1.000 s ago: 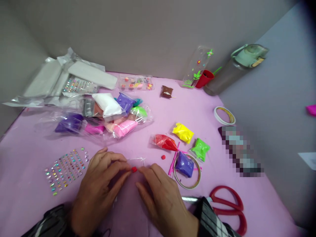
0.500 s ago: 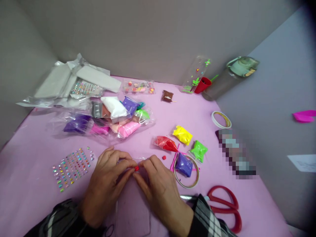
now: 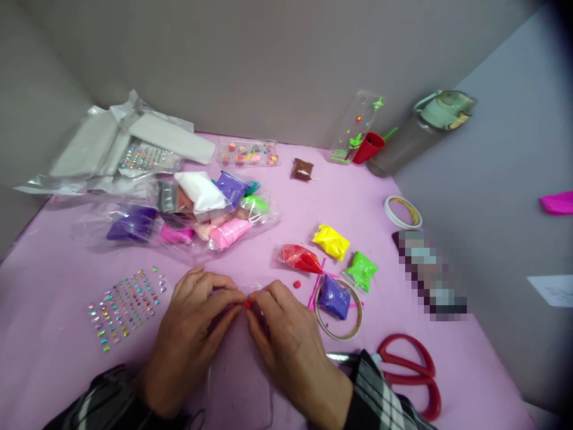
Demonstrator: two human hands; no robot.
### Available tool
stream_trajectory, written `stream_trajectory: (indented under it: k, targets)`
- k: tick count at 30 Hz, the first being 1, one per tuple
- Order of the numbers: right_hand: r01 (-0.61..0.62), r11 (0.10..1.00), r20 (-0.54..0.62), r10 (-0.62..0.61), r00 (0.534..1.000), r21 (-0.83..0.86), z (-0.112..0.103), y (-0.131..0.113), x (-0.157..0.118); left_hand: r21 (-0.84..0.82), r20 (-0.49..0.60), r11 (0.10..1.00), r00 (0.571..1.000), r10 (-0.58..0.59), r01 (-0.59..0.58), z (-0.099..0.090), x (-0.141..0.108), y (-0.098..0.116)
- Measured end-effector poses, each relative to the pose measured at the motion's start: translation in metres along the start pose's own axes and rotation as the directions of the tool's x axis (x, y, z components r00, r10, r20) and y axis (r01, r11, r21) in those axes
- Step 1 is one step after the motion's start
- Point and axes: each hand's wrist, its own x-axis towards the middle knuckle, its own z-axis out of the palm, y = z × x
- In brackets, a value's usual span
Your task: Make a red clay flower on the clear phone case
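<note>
A small piece of red modelling clay is pinched between the fingertips of both hands. My left hand closes on it from the left, thumb and forefinger together. My right hand grips it from the other side, its fingertips meeting those of the left. Beneath both hands lies a clear phone case, partly covered by them. Right of my right hand are a little red clay ball and a packet of red clay.
Red-handled scissors lie at the right front. A tape roll surrounds a blue clay packet. Gem stickers are at left, bagged clay packets behind. A bottle stands at the back right.
My right hand's fingertips have come left to the red clay and now pinch it with the left hand's. The view has shifted slightly.
</note>
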Motion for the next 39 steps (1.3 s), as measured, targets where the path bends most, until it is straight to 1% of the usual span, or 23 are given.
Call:
stream_trajectory:
  k: [5, 10, 16, 20, 24, 28, 36, 39]
  targets:
    - [-0.011, 1.0, 0.018, 0.011, 1.0, 0.0, 0.0, 0.0, -0.001, 0.007, 0.014, 1.0, 1.0, 0.008, -0.008, 0.0, 0.0, 0.0]
    - [-0.014, 0.999, 0.029, 0.013, 1.0, 0.043, -0.003, 0.0, -0.003, -0.001, 0.009, 1.0, 1.0, 0.008, -0.008, -0.001, 0.001, 0.001]
    - [0.068, 0.996, 0.009, -0.068, 0.998, 0.059, -0.009, 0.005, -0.008, -0.006, -0.019, 1.0, 1.0, 0.005, -0.005, 0.0, 0.002, 0.002]
    - [0.122, 0.992, 0.008, -0.122, 0.992, 0.02, -0.012, 0.005, -0.009, 0.002, -0.009, 1.0, 1.0, 0.0, 0.0, 0.0, 0.002, 0.001]
    - [0.126, 0.991, 0.039, -0.124, 0.991, -0.049, -0.014, 0.003, -0.007, 0.002, -0.003, 1.0, 1.0, 0.002, -0.002, 0.0, 0.002, 0.001]
    - [0.132, 0.991, 0.026, -0.131, 0.991, -0.028, -0.014, 0.003, -0.006, -0.001, -0.005, 1.0, 1.0, 0.005, -0.005, 0.0, 0.002, 0.001]
    - [0.162, 0.986, 0.024, -0.161, 0.987, -0.039, -0.015, 0.004, -0.005, -0.001, -0.011, 1.0, 1.0, 0.0, 0.0, -0.001, 0.002, 0.003]
    - [0.143, 0.99, -0.004, -0.143, 0.99, 0.008, -0.014, 0.005, -0.007, 0.02, -0.02, 1.0, 1.0, 0.015, -0.014, 0.0, 0.002, 0.003]
